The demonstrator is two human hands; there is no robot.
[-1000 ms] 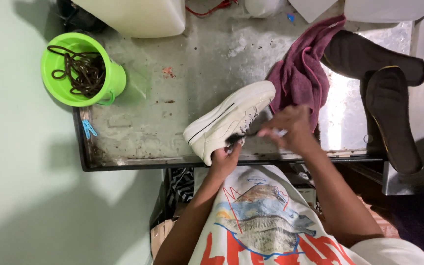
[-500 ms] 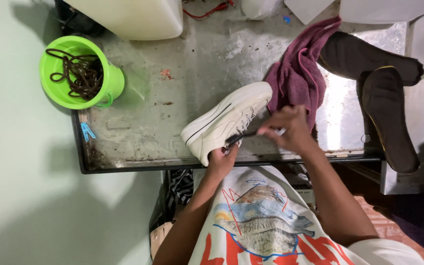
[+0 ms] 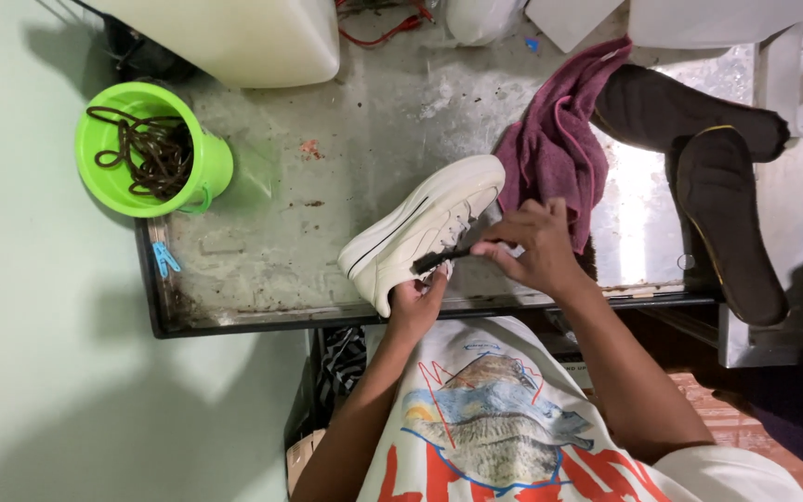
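shoe scrubbing in hand, brush at the lace area

shoe [image 3: 420,232], white with a thin dark side stripe, is lying on its side at the front edge of the table [image 3: 262,270], toe end toward the front left, heel end pointed back toward the maroon cloth [image 3: 555,153]. it is steadied from below by the left hand [image 3: 417,302], fingers curled against the sole edge near the front lip; exact grip on the far side cannot be told. a small dark brush [image 3: 439,260] is pinched by the right hand [image 3: 536,251], fingers pressed together around the handle, bristle end laid on the upper near the eyelets. no laces are seen in the shoe; dark laces [image 3: 146,153] are coiled in the green bucket [image 3: 151,149] at the back left corner. two dark insoles [image 3: 727,223] are laid at the right edge, overlapping, just beside the cloth. blue clips [image 3: 165,258] lie near the front left corner. a pale tub [image 3: 234,37] is partly seen at the back edge.

step judged: scrubbing of the upper, mid-way; the surface is gritty and wet-looking, so cleaning is judged not finished. next move is judged to call for short strokes along the eyelet row with the shoe kept braced by the left hand, then a turn of the shoe so the hidden side is reached. risk: shoe sits close to the front lip and could be pushed off.
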